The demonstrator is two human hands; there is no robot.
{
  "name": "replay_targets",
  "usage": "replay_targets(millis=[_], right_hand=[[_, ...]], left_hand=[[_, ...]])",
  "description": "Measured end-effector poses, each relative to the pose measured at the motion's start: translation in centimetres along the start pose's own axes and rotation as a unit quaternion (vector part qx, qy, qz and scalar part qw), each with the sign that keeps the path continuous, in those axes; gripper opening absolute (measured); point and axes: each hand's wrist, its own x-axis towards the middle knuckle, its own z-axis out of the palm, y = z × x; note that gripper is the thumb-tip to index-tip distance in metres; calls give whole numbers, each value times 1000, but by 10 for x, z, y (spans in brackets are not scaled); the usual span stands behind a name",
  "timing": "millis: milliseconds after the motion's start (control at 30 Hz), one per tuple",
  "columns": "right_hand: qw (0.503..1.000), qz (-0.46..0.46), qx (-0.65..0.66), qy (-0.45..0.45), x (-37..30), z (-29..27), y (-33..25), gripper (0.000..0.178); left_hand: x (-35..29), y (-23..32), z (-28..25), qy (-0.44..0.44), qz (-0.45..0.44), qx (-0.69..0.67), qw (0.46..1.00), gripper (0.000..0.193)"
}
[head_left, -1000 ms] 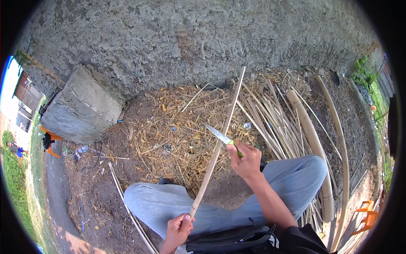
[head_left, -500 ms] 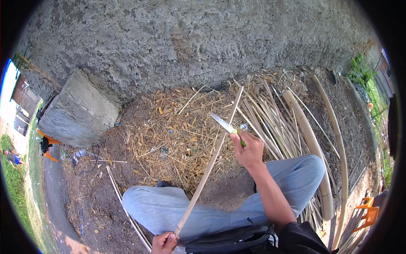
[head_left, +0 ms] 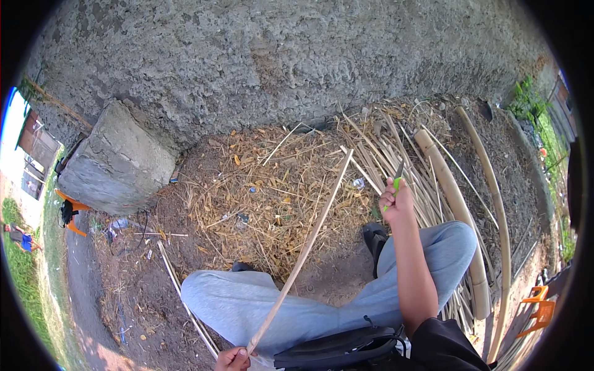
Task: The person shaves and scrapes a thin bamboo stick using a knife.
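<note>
The left hand (head_left: 232,358) is clamped on the near end of a long pale bamboo strip (head_left: 303,250) slanting far-right over dry straw. The right hand (head_left: 396,201) grips a green-handled knife (head_left: 397,176), blade upright, beside smooth split canes

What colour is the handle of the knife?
Bright green. The knife handle pokes out of the right hand, clearest in the head view.
</note>
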Motion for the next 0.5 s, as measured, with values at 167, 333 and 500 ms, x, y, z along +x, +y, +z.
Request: replay_targets(millis=[167,333,500], right_hand=[[889,3,-444,-112,-30,11,37,44],[356,-280,-890,-55,-58,-1,79,53],[468,-427,-772,-53,-67,0,89,49]], left_hand=[[11,11,10,-5,37,40,999,29],[22,39,25,10,23,31,999,29],[45,51,45,26,-1,-93,995,27]])
